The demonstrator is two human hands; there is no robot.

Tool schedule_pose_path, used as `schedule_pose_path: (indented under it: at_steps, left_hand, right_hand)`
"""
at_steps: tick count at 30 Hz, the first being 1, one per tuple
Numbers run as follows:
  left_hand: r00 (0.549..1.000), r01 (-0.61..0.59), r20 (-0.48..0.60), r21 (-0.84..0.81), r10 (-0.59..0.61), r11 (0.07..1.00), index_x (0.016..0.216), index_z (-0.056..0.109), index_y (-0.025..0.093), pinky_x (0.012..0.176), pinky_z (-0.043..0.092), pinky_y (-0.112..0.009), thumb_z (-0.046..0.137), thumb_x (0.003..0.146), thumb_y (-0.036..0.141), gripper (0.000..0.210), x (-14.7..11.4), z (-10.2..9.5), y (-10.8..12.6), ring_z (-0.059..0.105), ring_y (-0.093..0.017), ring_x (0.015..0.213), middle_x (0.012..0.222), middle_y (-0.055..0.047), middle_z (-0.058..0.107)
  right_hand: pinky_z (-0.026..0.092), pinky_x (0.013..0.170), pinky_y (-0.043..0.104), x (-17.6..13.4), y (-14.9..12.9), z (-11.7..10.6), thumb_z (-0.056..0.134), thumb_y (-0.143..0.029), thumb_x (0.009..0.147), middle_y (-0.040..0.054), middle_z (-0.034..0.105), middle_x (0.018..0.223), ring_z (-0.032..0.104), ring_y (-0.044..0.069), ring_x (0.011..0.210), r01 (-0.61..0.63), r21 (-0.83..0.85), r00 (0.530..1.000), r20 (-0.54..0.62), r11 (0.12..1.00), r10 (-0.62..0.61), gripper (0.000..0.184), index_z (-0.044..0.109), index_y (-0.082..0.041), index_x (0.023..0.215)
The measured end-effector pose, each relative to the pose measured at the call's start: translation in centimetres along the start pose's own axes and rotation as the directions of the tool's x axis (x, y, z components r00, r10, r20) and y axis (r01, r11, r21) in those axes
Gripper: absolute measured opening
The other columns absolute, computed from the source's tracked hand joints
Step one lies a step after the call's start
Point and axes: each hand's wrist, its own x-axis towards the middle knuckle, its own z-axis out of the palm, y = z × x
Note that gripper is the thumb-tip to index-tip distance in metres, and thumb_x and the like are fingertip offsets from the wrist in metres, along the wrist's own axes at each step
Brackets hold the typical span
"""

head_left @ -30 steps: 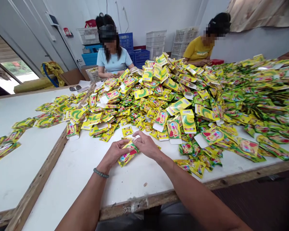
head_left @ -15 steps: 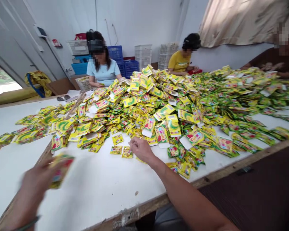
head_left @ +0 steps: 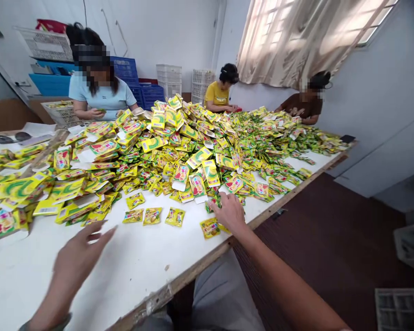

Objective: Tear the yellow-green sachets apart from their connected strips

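Observation:
My left hand [head_left: 76, 259] hovers over the white table [head_left: 131, 266] at the lower left, thumb and fingers apart, with nothing in it. My right hand [head_left: 230, 212] reaches down at the right, fingers apart and bent over green sachets [head_left: 211, 202] at the front of the pile; the fingertips partly cover them. Just below it lies a yellow sachet [head_left: 209, 228] by the table edge. Between my hands several yellow sachets lie apart on the table, among them one sachet [head_left: 175, 217]. Behind them, yellow cartons with open flaps, such as one carton [head_left: 197, 185], rest on the heap.
A large heap of cartons and sachets [head_left: 165, 151] spreads across the table. Three people sit beyond it: one in light blue [head_left: 103, 99], one in yellow [head_left: 216, 94], one in brown [head_left: 305, 105]. A wooden edge [head_left: 193, 255] borders the table. Blue crates [head_left: 152, 95] stand behind.
The yellow carton in my left hand is gone from it, and the hand is now open. My right hand has moved right to the green sachets. The view has turned right.

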Motion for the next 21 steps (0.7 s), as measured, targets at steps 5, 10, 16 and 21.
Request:
schedule_pose_path:
  at_steps: [5, 10, 16, 21]
  left_hand:
    - [0.965, -0.188, 0.167, -0.108, 0.204, 0.976, 0.097, 0.069, 0.022, 0.066, 0.045, -0.030, 0.052, 0.072, 0.054, 0.044, -0.1, 4.0, 5.0, 0.063, -0.023, 0.076, 0.084, -0.005, 0.070]
    - [0.957, -0.162, 0.149, -0.433, 0.247, 0.887, 0.090, 0.071, 0.021, 0.073, 0.045, -0.030, 0.056, 0.074, 0.052, 0.038, 0.4, 4.7, 6.4, 0.062, -0.022, 0.081, 0.088, -0.004, 0.071]
    - [0.975, 0.036, 0.147, -0.844, 0.166, 0.536, 0.080, 0.069, 0.016, 0.065, 0.047, -0.026, 0.074, 0.061, 0.039, 0.030, 1.4, 6.5, 6.1, 0.061, -0.017, 0.070, 0.076, -0.003, 0.069]
    - [0.974, 0.087, 0.183, -0.845, 0.133, 0.528, 0.072, 0.063, 0.015, 0.051, 0.042, -0.021, 0.076, 0.060, 0.037, 0.029, 1.5, 7.0, 5.6, 0.053, -0.010, 0.053, 0.060, 0.002, 0.062]
  right_hand:
    - [0.035, 0.076, 0.026, 0.1, -2.7, 2.8, 0.065, -0.041, 0.077, 0.0056, 0.060, 0.092, 0.050, 0.019, 0.089, 0.295, 0.225, 0.927, 0.169, 0.929, -0.335, 0.027, 0.064, -0.020, 0.094]
    - [0.034, 0.077, 0.026, 1.9, -9.2, 3.5, 0.065, -0.033, 0.077, 0.0038, 0.062, 0.086, 0.050, 0.016, 0.085, 0.417, 0.542, 0.849, 0.055, 0.730, -0.525, 0.019, 0.063, -0.016, 0.068]
    - [0.032, 0.057, 0.022, 3.6, -13.0, 4.1, 0.058, -0.028, 0.079, -0.0024, 0.055, 0.061, 0.048, 0.012, 0.061, 0.387, 0.731, 0.716, 0.145, 0.562, -0.683, 0.015, 0.062, -0.018, 0.069]
    - [0.042, 0.073, 0.026, 3.0, -13.6, 5.4, 0.060, -0.030, 0.077, 0.0021, 0.066, 0.092, 0.059, 0.017, 0.087, 0.176, 0.881, 0.738, 0.178, 0.440, -0.651, 0.029, 0.063, -0.022, 0.105]
